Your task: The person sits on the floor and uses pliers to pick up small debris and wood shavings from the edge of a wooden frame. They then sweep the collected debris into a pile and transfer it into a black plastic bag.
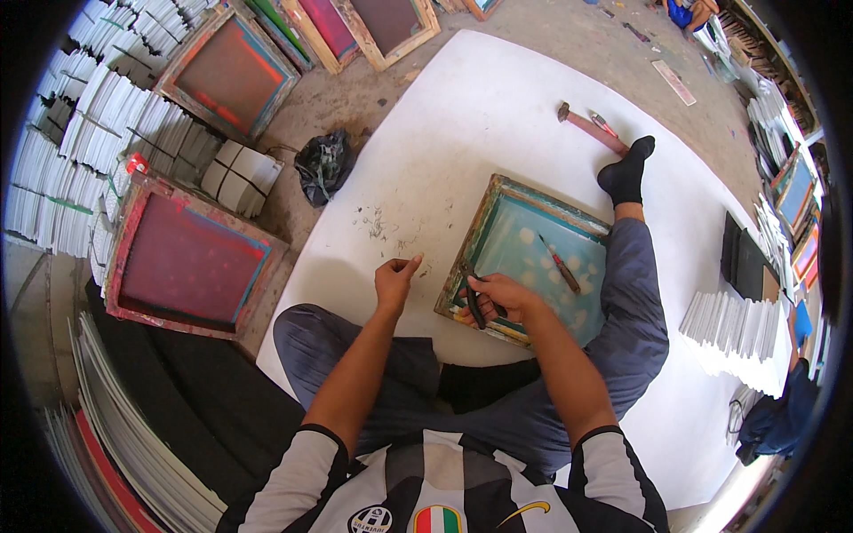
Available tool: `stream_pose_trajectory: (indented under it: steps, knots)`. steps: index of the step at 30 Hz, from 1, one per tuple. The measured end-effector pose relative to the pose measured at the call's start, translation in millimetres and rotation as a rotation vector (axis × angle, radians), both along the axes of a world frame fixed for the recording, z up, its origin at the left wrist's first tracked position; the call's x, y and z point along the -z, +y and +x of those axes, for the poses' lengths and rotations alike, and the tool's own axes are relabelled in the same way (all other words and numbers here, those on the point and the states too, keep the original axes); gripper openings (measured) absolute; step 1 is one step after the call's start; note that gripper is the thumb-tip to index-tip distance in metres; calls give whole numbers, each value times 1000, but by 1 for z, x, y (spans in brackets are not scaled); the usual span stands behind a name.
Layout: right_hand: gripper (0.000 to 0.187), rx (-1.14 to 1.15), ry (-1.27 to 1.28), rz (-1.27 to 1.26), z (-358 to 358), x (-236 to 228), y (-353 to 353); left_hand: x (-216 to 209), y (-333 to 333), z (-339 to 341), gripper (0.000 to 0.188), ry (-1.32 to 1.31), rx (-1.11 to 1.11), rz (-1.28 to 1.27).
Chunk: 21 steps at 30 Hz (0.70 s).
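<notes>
My left hand [395, 282] is over the white board, its thumb and forefinger pinched together. Whatever is between those fingertips is too small to make out. In my right hand [504, 298] is a pair of dark pliers [474, 300], held over the near left corner of a wooden screen-printing frame [477, 222]. The frame lies between my legs, its worn wood stained with paint and its mesh light blue. Across the mesh rests a screwdriver [566, 274] with a red and dark handle. Small dark bits [378, 224], perhaps staples, are scattered on the board beyond my left hand.
A hammer [591, 131] and a red-handled tool [604, 124] lie by my outstretched foot on the white board [418, 115]. Leftward are a black plastic bag [324, 167], a red-meshed frame [191, 253] and paper stacks [107, 115]. White stacks [733, 329] stand at right.
</notes>
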State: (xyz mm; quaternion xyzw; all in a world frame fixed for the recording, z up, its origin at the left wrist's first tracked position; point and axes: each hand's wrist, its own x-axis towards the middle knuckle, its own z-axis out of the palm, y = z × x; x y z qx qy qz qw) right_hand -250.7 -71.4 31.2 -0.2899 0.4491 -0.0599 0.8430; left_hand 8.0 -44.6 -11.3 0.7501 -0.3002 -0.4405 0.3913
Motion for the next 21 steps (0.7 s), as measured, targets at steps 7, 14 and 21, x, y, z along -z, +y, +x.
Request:
stream_pose_trajectory:
  steps: [7, 14, 21]
  knots:
    - [56, 226, -152, 180, 20, 13, 14, 2, 9, -7, 43, 10, 83, 4]
    - [58, 292, -343, 269, 23, 30, 18, 12, 18, -21, 43, -33, 238, -5]
    - [49, 390, -319, 313, 28, 38, 25, 21, 28, -33, 39, -56, 332, -58]
